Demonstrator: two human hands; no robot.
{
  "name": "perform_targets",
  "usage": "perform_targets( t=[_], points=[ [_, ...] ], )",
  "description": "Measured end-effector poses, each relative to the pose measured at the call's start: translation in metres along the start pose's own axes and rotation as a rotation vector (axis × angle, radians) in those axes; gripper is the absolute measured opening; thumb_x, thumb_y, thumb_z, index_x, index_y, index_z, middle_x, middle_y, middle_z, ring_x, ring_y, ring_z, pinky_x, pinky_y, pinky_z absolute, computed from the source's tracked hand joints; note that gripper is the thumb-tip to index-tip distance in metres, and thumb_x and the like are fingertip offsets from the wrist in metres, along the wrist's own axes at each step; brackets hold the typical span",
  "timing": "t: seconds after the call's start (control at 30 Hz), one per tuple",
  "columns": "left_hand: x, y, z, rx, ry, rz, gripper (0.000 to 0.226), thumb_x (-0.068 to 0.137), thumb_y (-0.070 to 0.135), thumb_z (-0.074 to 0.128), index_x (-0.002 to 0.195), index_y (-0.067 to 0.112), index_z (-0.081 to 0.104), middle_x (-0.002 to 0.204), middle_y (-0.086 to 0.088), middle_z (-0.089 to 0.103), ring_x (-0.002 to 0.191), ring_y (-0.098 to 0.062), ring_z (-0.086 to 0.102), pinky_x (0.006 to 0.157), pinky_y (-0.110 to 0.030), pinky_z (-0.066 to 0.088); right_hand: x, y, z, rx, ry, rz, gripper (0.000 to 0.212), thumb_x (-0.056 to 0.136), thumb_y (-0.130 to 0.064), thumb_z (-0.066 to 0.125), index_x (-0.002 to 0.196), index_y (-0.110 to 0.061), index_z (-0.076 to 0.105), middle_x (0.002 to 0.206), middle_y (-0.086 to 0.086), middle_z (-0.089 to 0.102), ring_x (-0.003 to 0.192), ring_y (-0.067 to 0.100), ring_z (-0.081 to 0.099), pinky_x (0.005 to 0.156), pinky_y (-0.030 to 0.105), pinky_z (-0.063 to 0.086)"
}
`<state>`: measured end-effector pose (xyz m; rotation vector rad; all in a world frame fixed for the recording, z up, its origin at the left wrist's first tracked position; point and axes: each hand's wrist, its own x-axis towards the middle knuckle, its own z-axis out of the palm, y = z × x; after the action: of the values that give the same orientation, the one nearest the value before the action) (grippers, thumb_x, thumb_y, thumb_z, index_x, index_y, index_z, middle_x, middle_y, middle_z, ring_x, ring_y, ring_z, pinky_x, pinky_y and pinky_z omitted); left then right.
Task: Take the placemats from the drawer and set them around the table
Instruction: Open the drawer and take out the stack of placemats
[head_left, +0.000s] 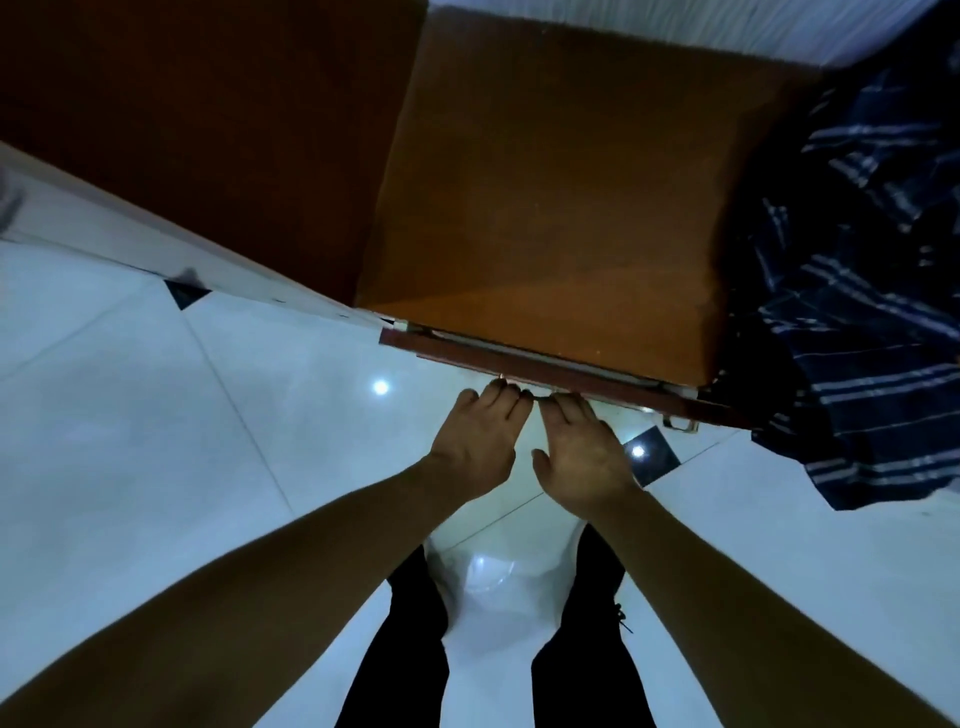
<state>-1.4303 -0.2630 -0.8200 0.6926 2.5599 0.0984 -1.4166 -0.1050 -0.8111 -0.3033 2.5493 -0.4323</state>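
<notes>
The room is dim with a cold blue cast, and the light comes from above, since the glossy floor (156, 467) gives back small round spots of glare (I count three). The cabinet top (545, 208) looks dull brown, the left hand (475, 441) and right hand (584, 460) go soft where they meet the drawer (545, 370), and the striped cloth (857, 286) at the right edge is smeared and bent by the wide lens.

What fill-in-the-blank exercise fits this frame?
1. The left hand and right hand grip the ____ front of the wooden cabinet.
2. The striped cloth hangs at the cabinet's ____ side.
3. Glossy white ____ cover the floor.
Missing words: drawer; right; tiles.
</notes>
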Motion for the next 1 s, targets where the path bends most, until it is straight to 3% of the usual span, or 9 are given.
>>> perform_targets(
  t=[0.13, 0.27, 0.43, 0.5, 0.6, 0.7, 0.77, 0.87, 1.0],
  points=[
    [-0.045, 0.017, 0.021, -0.025, -0.099, -0.028, 0.072, 0.066, 0.022, 0.063, 0.134, 0.008, 0.044, 0.130, -0.010, 0.053, 0.121, -0.031, 0.047, 0.086, -0.042, 0.045, -0.048, -0.022, 0.024, 0.017, -0.013, -0.004, 0.075, 0.065, -0.030, 0.075, 0.132, -0.003, 0.051, 0.129, 0.014, 0.058, 0.117, 0.030, 0.057, 0.082, 0.040, 0.054],
    [-0.098, 0.034, 0.046, -0.039, -0.184, -0.001, 0.075, 0.055, 0.024, 0.074, 0.126, 0.009, 0.055, 0.118, -0.008, 0.064, 0.110, -0.030, 0.058, 0.083, -0.044, 0.052, -0.093, -0.042, 0.050, -0.015, -0.089, 0.013, 0.087, 0.053, -0.042, 0.084, 0.128, -0.006, 0.056, 0.121, 0.009, 0.065, 0.108, 0.027, 0.064, 0.087, 0.041, 0.053],
    [-0.130, 0.048, 0.032, -0.235, -0.222, -0.144, 0.066, 0.069, 0.030, 0.069, 0.131, 0.012, 0.052, 0.115, -0.007, 0.066, 0.099, -0.029, 0.064, 0.080, -0.041, 0.054, -0.113, -0.056, 0.048, 0.164, -0.235, 0.116, 0.064, 0.078, -0.043, 0.067, 0.132, -0.012, 0.051, 0.121, 0.005, 0.063, 0.112, 0.024, 0.060, 0.092, 0.036, 0.050],
    [-0.134, 0.048, 0.011, -0.348, -0.105, -0.190, 0.046, 0.077, 0.029, 0.060, 0.122, 0.018, 0.058, 0.108, -0.003, 0.068, 0.091, -0.025, 0.066, 0.072, -0.034, 0.054, -0.110, -0.058, 0.025, 0.336, -0.294, 0.130, 0.041, 0.090, -0.041, 0.053, 0.121, -0.016, 0.057, 0.115, 0.003, 0.064, 0.109, 0.020, 0.059, 0.090, 0.031, 0.046],
    [-0.129, 0.041, -0.028, -0.506, 0.153, -0.252, 0.019, 0.081, 0.022, 0.055, 0.098, 0.022, 0.061, 0.091, 0.002, 0.064, 0.081, -0.017, 0.061, 0.064, -0.027, 0.048, -0.101, -0.051, -0.024, 0.531, -0.203, 0.196, 0.019, 0.091, -0.036, 0.053, 0.096, -0.021, 0.064, 0.086, -0.001, 0.068, 0.080, 0.015, 0.063, 0.072, 0.031, 0.050],
    [-0.102, 0.022, -0.045, -0.619, 0.264, -0.437, 0.028, 0.082, 0.019, 0.062, 0.109, 0.017, 0.058, 0.107, -0.007, 0.059, 0.096, -0.022, 0.056, 0.078, -0.032, 0.050, -0.079, -0.033, -0.059, 0.662, -0.062, 0.352, 0.021, 0.092, -0.032, 0.054, 0.109, -0.022, 0.062, 0.101, 0.000, 0.064, 0.087, 0.017, 0.062, 0.076, 0.030, 0.049],
    [-0.079, 0.011, -0.043, -0.594, 0.130, -0.635, 0.048, 0.078, 0.025, 0.065, 0.121, 0.014, 0.047, 0.121, -0.014, 0.052, 0.110, -0.032, 0.051, 0.091, -0.045, 0.049, -0.055, -0.018, -0.063, 0.530, -0.010, 0.420, 0.038, 0.088, -0.033, 0.055, 0.123, -0.018, 0.057, 0.115, 0.009, 0.061, 0.099, 0.028, 0.061, 0.087, 0.036, 0.050],
    [-0.054, 0.003, -0.042, -0.635, -0.170, -0.953, 0.061, 0.076, 0.037, 0.061, 0.125, 0.015, 0.032, 0.128, -0.017, 0.043, 0.116, -0.041, 0.047, 0.099, -0.054, 0.042, -0.020, 0.004, -0.044, 0.570, -0.190, 0.675, 0.056, 0.073, -0.040, 0.059, 0.124, -0.019, 0.053, 0.121, 0.009, 0.060, 0.108, 0.032, 0.058, 0.091, 0.038, 0.051],
    [-0.036, 0.003, -0.042, -0.726, -0.272, -1.076, 0.074, 0.077, 0.039, 0.064, 0.133, 0.017, 0.021, 0.135, -0.017, 0.037, 0.121, -0.042, 0.046, 0.105, -0.054, 0.034, -0.007, 0.011, -0.029, 0.680, -0.304, 0.905, 0.075, 0.069, -0.044, 0.064, 0.134, -0.015, 0.041, 0.127, 0.012, 0.055, 0.120, 0.035, 0.051, 0.092, 0.037, 0.047]
  ],
)
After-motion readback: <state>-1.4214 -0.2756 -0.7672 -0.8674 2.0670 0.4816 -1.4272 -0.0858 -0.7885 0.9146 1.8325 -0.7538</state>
